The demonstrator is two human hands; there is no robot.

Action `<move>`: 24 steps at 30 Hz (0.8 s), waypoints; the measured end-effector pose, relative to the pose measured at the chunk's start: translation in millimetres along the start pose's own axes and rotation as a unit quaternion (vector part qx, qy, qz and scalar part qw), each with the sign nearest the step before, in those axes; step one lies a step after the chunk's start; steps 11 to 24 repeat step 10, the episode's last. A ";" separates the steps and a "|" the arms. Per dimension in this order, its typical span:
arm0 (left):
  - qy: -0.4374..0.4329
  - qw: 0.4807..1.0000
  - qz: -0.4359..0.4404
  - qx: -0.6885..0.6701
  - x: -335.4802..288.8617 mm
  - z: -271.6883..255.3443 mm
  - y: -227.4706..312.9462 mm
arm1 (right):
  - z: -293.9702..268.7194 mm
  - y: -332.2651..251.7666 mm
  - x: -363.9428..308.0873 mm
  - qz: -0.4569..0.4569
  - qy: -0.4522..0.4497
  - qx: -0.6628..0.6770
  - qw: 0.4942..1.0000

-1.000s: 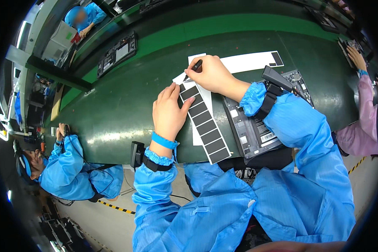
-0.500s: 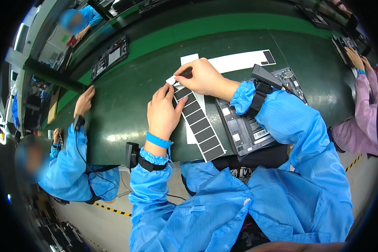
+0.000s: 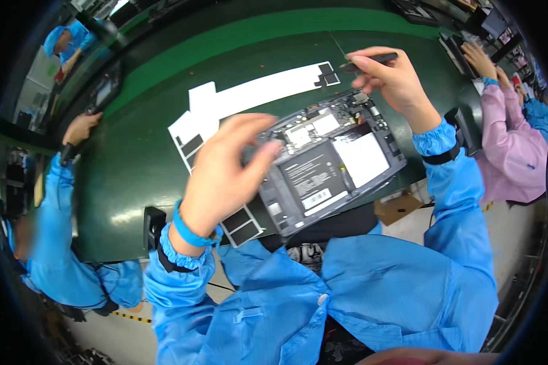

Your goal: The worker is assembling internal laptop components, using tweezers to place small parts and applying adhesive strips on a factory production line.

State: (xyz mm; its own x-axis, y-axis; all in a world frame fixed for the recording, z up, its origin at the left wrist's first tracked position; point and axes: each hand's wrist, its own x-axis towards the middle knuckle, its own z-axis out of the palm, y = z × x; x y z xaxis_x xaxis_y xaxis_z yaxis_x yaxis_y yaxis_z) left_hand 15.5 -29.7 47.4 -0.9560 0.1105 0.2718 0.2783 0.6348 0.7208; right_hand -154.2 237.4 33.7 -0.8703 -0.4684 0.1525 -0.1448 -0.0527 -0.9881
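Observation:
An opened laptop base (image 3: 286,210), its battery and circuit board bare, lies tilted on the bench in front of me. My left hand (image 3: 228,161) is over its left edge, thumb and fingers apart around nothing I can see; motion blurs the fingertips. Above the far right corner, my right hand (image 3: 393,76) grips slim black tweezers (image 3: 380,59), tips pointing left. Whether anything small sits at the tips cannot be made out. A white sheet of black rectangular stickers (image 3: 245,231) lies partly under my left hand and forearm.
Beyond the laptop stretches a long white strip (image 3: 268,86) with black pieces at its right end. The green bench (image 3: 134,176) has another laptop base (image 3: 106,88) at far left. Co-workers sit left and right; one's hand (image 3: 82,128) rests on the bench, and a pink sleeve (image 3: 499,121) is at right.
My hands have parted: the right moved from the sticker sheet to beyond the laptop's far right corner, the left came over the laptop's left edge. The view has shifted, and the laptop is more exposed.

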 end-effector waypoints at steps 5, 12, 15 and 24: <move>-0.083 0.990 0.112 0.009 37.7 74.2 7.3 | -33.7 40.5 -8.8 0.059 0.021 0.031 0.998; -0.260 0.962 0.051 0.072 52.6 94.0 18.4 | -47.1 49.8 -2.7 0.082 -0.021 0.063 0.994; -0.260 0.962 0.051 0.072 52.6 94.0 18.4 | -47.1 49.8 -2.7 0.082 -0.021 0.063 0.994; -0.260 0.962 0.051 0.072 52.6 94.0 18.4 | -47.1 49.8 -2.7 0.082 -0.021 0.063 0.994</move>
